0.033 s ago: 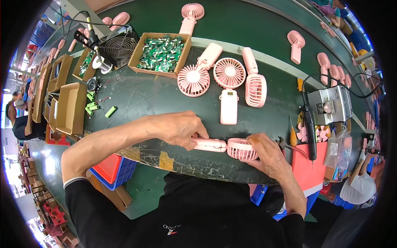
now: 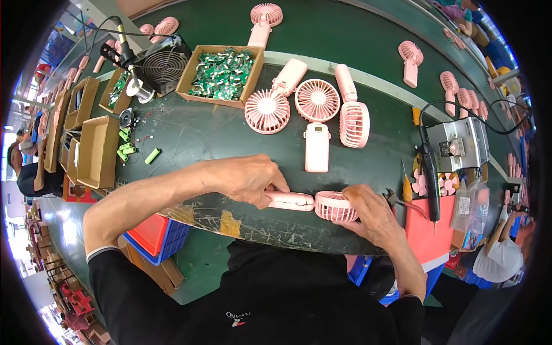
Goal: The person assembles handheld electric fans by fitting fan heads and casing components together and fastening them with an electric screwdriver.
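Observation:
A pink handheld fan (image 2: 291, 200) lies sideways over the near edge of the workbench, its handle toward the left and its round slatted head toward the right. My left hand (image 2: 250, 179) is closed around the end of the handle, fingers bent down over it. Gripping the fan head from its right side is my right hand (image 2: 374, 217), with the thumb low on the cage. A seam runs along the handle. Beyond my hands lie three more pink fans: one face-up (image 2: 317, 148), one leaning left (image 2: 268, 111), and one on its side (image 2: 354, 125).
A cardboard box of green circuit boards (image 2: 263, 63) stands at the back left, near a black fan unit (image 2: 165, 66). Green battery cells (image 2: 152, 156) lie at left. On the right are an electric screwdriver (image 2: 430, 178), pliers (image 2: 392, 198) and a red sheet (image 2: 422, 233).

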Available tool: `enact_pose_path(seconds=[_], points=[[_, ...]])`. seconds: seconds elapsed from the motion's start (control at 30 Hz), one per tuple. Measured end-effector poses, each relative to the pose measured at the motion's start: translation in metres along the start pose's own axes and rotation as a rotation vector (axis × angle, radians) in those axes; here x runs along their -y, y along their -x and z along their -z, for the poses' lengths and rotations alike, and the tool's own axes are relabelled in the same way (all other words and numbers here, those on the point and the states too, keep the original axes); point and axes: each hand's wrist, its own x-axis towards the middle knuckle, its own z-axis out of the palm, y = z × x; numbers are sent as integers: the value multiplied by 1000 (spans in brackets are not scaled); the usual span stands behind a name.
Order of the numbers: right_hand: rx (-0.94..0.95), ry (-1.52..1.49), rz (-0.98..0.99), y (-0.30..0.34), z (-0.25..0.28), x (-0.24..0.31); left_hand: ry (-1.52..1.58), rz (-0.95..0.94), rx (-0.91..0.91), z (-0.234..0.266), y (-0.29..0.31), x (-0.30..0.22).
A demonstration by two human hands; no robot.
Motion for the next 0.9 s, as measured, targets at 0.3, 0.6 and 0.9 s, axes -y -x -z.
enact_pose_path(seconds=[0.3, 0.6, 0.9], points=[[-8, 0, -32, 9, 7, -2, -221, -44, 122, 6, 5, -14], [-63, -65, -63, 10, -8, -8, -618, -253, -391, -43, 34, -17], [-241, -252, -89, 13, -29, -18, -796, -167, -961, -97, 27, -6]])
